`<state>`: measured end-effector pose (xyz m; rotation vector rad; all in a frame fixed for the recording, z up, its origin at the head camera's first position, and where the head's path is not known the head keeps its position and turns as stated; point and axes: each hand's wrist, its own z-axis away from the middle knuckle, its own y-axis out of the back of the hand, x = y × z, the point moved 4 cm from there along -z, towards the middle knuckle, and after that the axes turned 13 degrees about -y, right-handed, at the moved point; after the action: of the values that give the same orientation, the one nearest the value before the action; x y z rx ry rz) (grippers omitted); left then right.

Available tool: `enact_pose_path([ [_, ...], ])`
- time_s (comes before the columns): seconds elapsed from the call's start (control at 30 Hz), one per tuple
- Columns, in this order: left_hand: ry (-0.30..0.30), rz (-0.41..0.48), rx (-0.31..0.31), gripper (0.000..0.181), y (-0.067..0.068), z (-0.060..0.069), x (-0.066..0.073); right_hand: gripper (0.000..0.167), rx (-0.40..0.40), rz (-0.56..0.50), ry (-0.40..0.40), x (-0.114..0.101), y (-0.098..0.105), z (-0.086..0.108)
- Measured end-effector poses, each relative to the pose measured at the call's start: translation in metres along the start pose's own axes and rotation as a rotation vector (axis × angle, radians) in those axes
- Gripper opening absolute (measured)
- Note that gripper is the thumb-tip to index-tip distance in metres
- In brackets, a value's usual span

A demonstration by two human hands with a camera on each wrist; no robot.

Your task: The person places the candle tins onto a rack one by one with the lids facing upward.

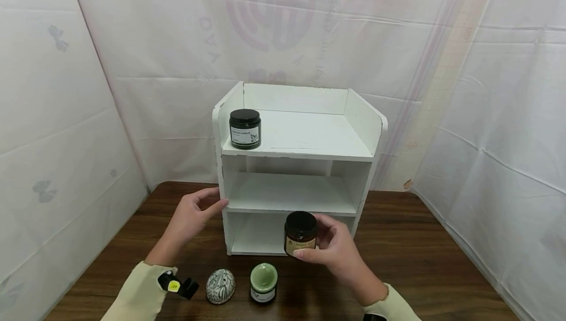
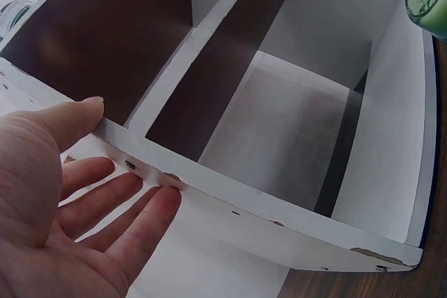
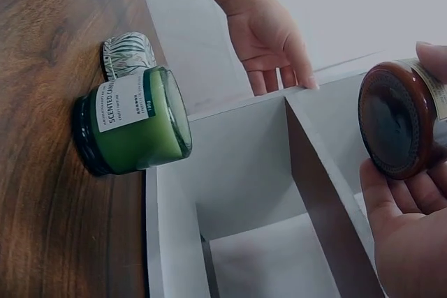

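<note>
So our right hand [image 1: 336,249] is pinching a round amber glass jar with a black lid [image 1: 300,232] by its sides, near the lower front edge of a white wooden shelf unit [image 1: 309,134], probably to have it upright. Our left hand [image 1: 192,215] spreads its fingers against the unit's left edge, presumably for steadying. Toward the near edge of the table [image 1: 411,242], a green glass candle jar [image 1: 264,279] seems flipped onto its lid, hard to tell, just beside a leaf-patterned round tin [image 1: 220,286].

One white shelf unit [image 1: 294,99], three shelves [image 1: 292,193], one wooden table [image 1: 407,242].
From where I'm standing I count two scented-candle jars [image 1: 245,129] [image 1: 263,286] and one amber jar [image 1: 300,235], three jars in all, plus one leaf-patterned tin [image 1: 220,286], and two hands: one left hand [image 1: 192,215], one right hand [image 1: 338,247].
</note>
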<state>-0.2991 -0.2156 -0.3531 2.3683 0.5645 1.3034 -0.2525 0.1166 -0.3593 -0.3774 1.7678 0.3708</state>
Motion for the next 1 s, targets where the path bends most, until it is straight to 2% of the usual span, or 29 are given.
enact_pose_path([
  [1.0, -0.005, 0.023, -0.004, 0.053, 0.0, 0.0, 0.0, 0.061, 0.031, 0.032, 0.021, -0.028, 0.006, -0.01],
])
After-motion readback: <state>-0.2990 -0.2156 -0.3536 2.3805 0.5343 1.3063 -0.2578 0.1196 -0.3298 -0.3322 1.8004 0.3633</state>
